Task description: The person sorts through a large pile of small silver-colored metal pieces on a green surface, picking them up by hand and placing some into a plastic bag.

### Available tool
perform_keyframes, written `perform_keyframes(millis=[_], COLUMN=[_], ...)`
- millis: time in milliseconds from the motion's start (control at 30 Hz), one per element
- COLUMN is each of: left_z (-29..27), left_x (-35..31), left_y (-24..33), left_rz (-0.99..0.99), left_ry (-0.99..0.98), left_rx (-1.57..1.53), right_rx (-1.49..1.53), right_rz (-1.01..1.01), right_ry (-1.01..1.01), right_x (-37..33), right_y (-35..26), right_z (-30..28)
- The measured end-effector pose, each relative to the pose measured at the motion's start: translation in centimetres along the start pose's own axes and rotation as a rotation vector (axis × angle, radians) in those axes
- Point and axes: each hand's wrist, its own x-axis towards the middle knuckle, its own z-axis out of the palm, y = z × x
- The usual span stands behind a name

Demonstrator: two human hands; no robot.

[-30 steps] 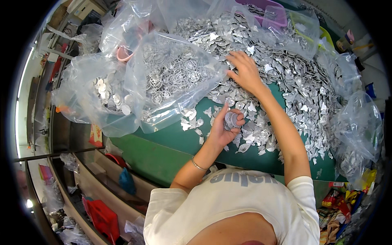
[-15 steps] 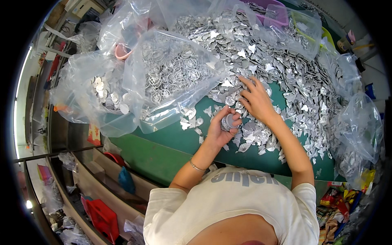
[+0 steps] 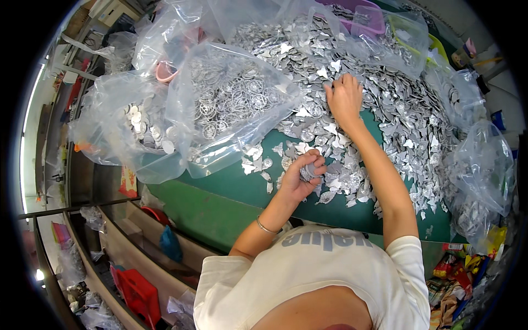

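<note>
My left hand (image 3: pixel 300 175) curls around a small stack of round grey metal discs (image 3: pixel 309 171), held just above the near edge of the loose pieces. Farther forward and to the right, my right hand (image 3: pixel 345 102) reaches into a large heap of flat silver metal pieces (image 3: pixel 407 110). Its fingers bend downward, close together, and the tips are lost among the pieces; whatever they grip is hidden. Between the two hands lie scattered metal pieces (image 3: pixel 344 179) of leaf-like and other shapes on the green tabletop (image 3: pixel 236 190).
On the left, a clear plastic bag (image 3: pixel 192 151) holds openwork metal rings, beside another bag (image 3: pixel 99 121) of plain discs. A purple basket (image 3: pixel 371 22) and a yellow-green basket (image 3: pixel 438 49) stand at the back. More bagged pieces (image 3: pixel 478 176) line the right edge.
My right hand has moved forward over the heap, away from the left hand, and its fingers have gone from spread to bent. The left hand keeps its discs, nearly in place.
</note>
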Motion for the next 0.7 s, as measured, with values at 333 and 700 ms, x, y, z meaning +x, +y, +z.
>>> perform_keyframes(millis=[333, 700], left_z=[-0.4, 0.8], left_x=[0.3, 0.5], left_y=[-0.4, -0.8], left_rz=[0.063, 0.091], left_ry=[0.092, 0.083], left_rx=[-0.032, 0.169], right_rx=[0.528, 0.736], right_rz=[0.066, -0.373], right_ry=[0.174, -0.183], right_x=[-1.7, -11.4], right_y=[0.5, -1.1], right_z=[-1.5, -10.6])
